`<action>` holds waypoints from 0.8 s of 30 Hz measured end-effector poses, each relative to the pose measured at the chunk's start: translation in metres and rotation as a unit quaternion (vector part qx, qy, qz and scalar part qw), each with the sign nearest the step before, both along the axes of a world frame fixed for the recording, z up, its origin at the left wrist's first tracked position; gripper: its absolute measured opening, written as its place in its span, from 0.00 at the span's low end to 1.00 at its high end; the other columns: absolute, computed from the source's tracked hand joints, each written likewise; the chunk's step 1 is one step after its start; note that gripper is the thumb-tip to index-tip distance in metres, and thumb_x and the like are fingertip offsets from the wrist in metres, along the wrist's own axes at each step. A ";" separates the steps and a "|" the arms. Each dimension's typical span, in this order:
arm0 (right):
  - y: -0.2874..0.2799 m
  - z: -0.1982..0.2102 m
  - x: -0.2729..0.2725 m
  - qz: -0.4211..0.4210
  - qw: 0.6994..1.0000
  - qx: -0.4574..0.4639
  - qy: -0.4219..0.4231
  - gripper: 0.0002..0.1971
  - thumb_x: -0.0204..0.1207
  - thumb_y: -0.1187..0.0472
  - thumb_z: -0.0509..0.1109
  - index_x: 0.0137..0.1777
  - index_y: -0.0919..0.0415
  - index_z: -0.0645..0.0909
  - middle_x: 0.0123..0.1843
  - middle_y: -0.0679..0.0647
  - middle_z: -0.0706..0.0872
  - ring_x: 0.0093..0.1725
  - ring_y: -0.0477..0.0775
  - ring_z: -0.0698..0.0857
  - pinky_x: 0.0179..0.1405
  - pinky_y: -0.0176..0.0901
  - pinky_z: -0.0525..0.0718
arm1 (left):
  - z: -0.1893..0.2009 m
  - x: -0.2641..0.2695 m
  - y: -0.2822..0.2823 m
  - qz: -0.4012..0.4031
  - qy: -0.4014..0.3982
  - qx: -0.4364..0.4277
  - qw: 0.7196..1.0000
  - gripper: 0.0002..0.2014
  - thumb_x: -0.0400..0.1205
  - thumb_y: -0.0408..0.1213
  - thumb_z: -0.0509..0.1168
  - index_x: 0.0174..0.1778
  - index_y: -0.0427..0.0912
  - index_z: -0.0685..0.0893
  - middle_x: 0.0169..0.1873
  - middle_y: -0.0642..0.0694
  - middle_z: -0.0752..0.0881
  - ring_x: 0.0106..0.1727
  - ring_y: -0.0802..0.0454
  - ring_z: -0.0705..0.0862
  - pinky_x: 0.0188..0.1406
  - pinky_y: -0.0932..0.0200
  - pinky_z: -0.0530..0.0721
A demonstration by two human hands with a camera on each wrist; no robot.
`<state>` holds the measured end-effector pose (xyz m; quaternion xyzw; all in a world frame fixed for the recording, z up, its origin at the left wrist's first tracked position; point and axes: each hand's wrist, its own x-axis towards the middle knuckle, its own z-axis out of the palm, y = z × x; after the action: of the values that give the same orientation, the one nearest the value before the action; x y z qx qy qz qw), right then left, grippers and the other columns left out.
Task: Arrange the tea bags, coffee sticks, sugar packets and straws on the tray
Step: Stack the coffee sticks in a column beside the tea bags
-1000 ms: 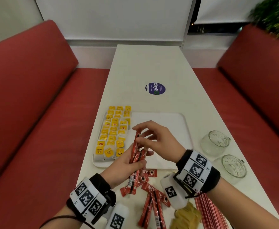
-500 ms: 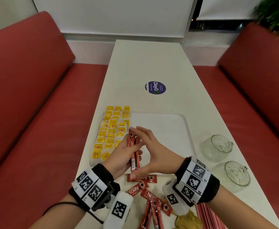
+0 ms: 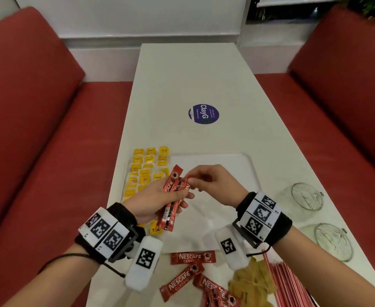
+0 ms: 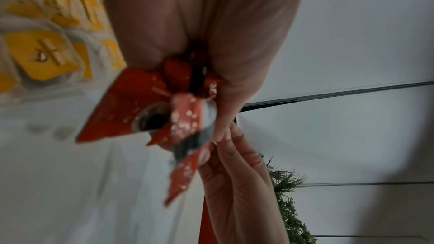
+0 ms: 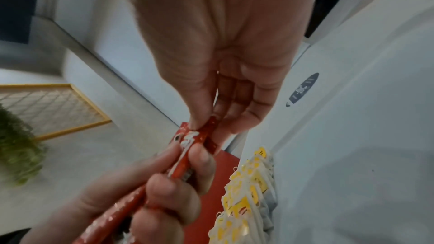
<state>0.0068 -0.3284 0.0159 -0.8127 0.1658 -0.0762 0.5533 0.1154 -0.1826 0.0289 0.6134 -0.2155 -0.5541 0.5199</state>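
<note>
My left hand (image 3: 160, 196) grips a bundle of red coffee sticks (image 3: 171, 200) above the white tray (image 3: 226, 162). My right hand (image 3: 206, 180) pinches the top end of one stick in that bundle (image 5: 206, 129). In the left wrist view the stick ends (image 4: 150, 107) fan out past my left fingers. Yellow tea bags (image 3: 146, 171) lie in rows on the tray's left part. More coffee sticks (image 3: 193, 258) lie loose on the table near its front edge, beside brown sugar packets (image 3: 253, 284) and red straws (image 3: 288, 286).
Two clear glass cups (image 3: 304, 196) (image 3: 332, 240) stand on the table at the right. A round blue sticker (image 3: 204, 114) sits on the table beyond the tray. Red bench seats (image 3: 38, 129) flank the table on both sides.
Both hands have lifted the bundle off the tray. My right hand moved from lying flat along the sticks to pinching one stick's top end.
</note>
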 end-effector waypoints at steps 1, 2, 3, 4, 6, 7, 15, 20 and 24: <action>-0.002 -0.002 0.002 -0.005 1.000 0.009 0.003 0.05 0.78 0.65 0.68 0.48 0.57 0.85 0.42 0.57 0.88 0.39 0.45 0.84 0.43 0.36 0.83 | -0.001 0.003 -0.002 -0.003 -0.004 0.006 1.000 0.12 0.81 0.31 0.65 0.60 0.37 0.78 0.46 0.41 0.88 0.36 0.54 0.87 0.33 0.61 0.85; -0.004 -0.004 0.004 -0.010 1.000 0.019 0.005 0.05 0.78 0.66 0.68 0.46 0.57 0.84 0.41 0.55 0.88 0.40 0.46 0.85 0.42 0.37 0.85 | -0.001 0.005 -0.003 -0.004 -0.004 0.011 1.000 0.13 0.81 0.31 0.65 0.61 0.36 0.78 0.47 0.41 0.88 0.37 0.53 0.87 0.33 0.59 0.86; -0.005 -0.007 0.006 -0.017 0.999 0.032 0.006 0.06 0.79 0.66 0.67 0.45 0.57 0.84 0.40 0.53 0.87 0.40 0.46 0.86 0.41 0.37 0.85 | -0.002 0.008 -0.004 -0.004 -0.003 0.014 1.000 0.13 0.81 0.32 0.65 0.62 0.37 0.78 0.48 0.41 0.88 0.38 0.51 0.88 0.33 0.58 0.87; -0.006 -0.009 0.007 -0.026 0.998 0.050 0.007 0.06 0.79 0.67 0.66 0.43 0.57 0.83 0.40 0.52 0.87 0.40 0.46 0.86 0.40 0.36 0.85 | -0.002 0.010 -0.005 -0.003 -0.003 0.016 1.000 0.13 0.81 0.32 0.65 0.61 0.38 0.78 0.49 0.41 0.88 0.40 0.50 0.89 0.32 0.57 0.87; -0.009 -0.013 0.008 -0.045 0.993 0.105 0.011 0.07 0.80 0.68 0.65 0.43 0.59 0.80 0.41 0.53 0.87 0.40 0.47 0.88 0.39 0.36 0.86 | -0.003 0.015 -0.004 0.001 -0.015 0.023 1.000 0.12 0.81 0.33 0.66 0.60 0.40 0.78 0.49 0.43 0.89 0.42 0.47 0.90 0.30 0.57 0.87; -0.009 -0.015 0.008 -0.055 0.989 0.135 0.012 0.06 0.81 0.68 0.64 0.43 0.61 0.79 0.42 0.55 0.87 0.40 0.47 0.88 0.38 0.37 0.87 | -0.003 0.017 -0.004 0.004 -0.028 0.027 0.999 0.11 0.81 0.33 0.66 0.59 0.41 0.78 0.47 0.44 0.90 0.41 0.47 0.91 0.28 0.58 0.86; -0.017 -0.025 0.013 -0.110 0.963 0.247 -0.010 0.06 0.76 0.72 0.68 0.52 0.65 0.80 0.41 0.56 0.86 0.35 0.44 0.86 0.37 0.32 0.85 | -0.013 0.027 -0.008 0.026 -0.187 0.039 0.981 0.10 0.81 0.32 0.67 0.57 0.43 0.77 0.43 0.43 0.86 0.30 0.52 0.89 0.23 0.62 0.82; -0.028 -0.021 0.025 -0.085 0.983 0.161 0.017 0.10 0.79 0.70 0.65 0.55 0.56 0.79 0.45 0.56 0.80 0.43 0.51 0.83 0.50 0.50 0.89 | -0.022 0.033 -0.019 0.097 -0.261 0.025 0.960 0.09 0.82 0.31 0.64 0.56 0.45 0.75 0.43 0.46 0.85 0.22 0.56 0.79 0.20 0.59 0.76; -0.032 -0.021 0.038 -0.021 0.996 0.033 0.080 0.17 0.80 0.64 0.65 0.64 0.45 0.73 0.45 0.53 0.77 0.39 0.53 0.83 0.37 0.45 0.88 | -0.021 0.050 -0.039 0.164 -0.295 0.009 0.941 0.07 0.80 0.36 0.69 0.45 0.51 0.76 0.39 0.48 0.82 0.26 0.49 0.76 0.28 0.50 0.78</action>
<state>0.0452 -0.3603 -0.0049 -0.7936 0.2292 -0.0176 0.5634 0.1653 -0.2211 0.0079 0.7807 -0.2505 -0.2572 0.5114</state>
